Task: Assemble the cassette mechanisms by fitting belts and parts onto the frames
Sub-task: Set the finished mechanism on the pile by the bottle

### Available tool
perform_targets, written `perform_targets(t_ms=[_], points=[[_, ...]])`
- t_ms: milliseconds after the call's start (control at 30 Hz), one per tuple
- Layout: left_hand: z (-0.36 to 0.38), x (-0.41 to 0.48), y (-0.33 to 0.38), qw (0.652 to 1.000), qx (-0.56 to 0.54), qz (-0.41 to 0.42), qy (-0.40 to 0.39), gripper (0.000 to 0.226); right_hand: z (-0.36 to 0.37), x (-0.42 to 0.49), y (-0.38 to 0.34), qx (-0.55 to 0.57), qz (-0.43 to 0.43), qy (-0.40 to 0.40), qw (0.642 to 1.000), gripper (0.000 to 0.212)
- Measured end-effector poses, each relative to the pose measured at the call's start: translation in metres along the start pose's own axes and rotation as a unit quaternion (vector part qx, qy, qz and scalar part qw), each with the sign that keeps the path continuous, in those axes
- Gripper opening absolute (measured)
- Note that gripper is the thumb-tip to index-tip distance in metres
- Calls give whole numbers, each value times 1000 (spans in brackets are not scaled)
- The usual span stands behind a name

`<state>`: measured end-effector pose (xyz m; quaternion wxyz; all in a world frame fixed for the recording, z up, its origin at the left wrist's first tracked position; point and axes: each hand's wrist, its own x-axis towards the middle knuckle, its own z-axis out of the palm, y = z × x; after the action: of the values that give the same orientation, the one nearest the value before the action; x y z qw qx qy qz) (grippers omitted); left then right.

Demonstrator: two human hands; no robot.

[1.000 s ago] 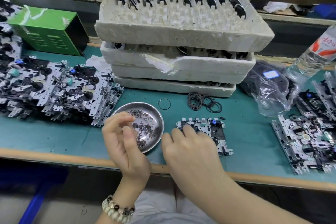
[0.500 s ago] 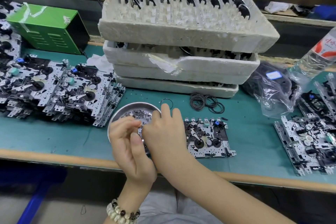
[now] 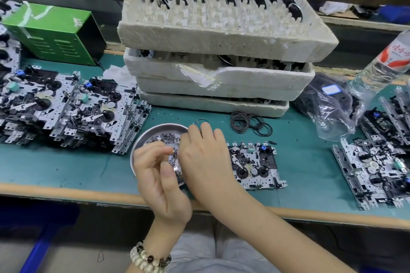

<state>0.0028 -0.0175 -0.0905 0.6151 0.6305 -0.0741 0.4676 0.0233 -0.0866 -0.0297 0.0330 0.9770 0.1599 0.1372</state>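
Meeting over one steel dish [image 3: 148, 137] of tiny washers [image 3: 165, 137], two hands crowd close: the left hand [image 3: 159, 170] curls its fingertips together and the right hand [image 3: 205, 157] bends into the dish. Whether either pinches anything, I cannot tell. One silver frame [image 3: 257, 168] with black parts lies just right of the dish, before three stacked foam trays [image 3: 221, 35].

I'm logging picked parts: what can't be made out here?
Head view:
Right hand: fingertips hidden by its own back, over the metal dish.
Left hand: anything in its grip is too small to see.
Water bottle: cut off by the right edge.
Lower foam tray: contents mostly covered by the top tray.
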Motion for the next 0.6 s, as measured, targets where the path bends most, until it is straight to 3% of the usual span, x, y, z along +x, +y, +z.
perform_targets(t_ms=[67,233,400,500,600], points=[[3,1,4,1000,2,2,-4,22,0,0,6,35,21,-30,999,6],[3,3,7,1000,-4,-7,-17,22,0,0,27,228,49,-99,967,17],[2,1,5,999,-7,-15,-31,22,-9,-10,53,484,67,-85,868,10],[2,2,6,999,-9,-20,-45,22,-11,-18,65,559,107,-90,817,15],[4,3,10,997,-1,-10,-77,21,-13,-28,76,592,129,-79,792,13]])
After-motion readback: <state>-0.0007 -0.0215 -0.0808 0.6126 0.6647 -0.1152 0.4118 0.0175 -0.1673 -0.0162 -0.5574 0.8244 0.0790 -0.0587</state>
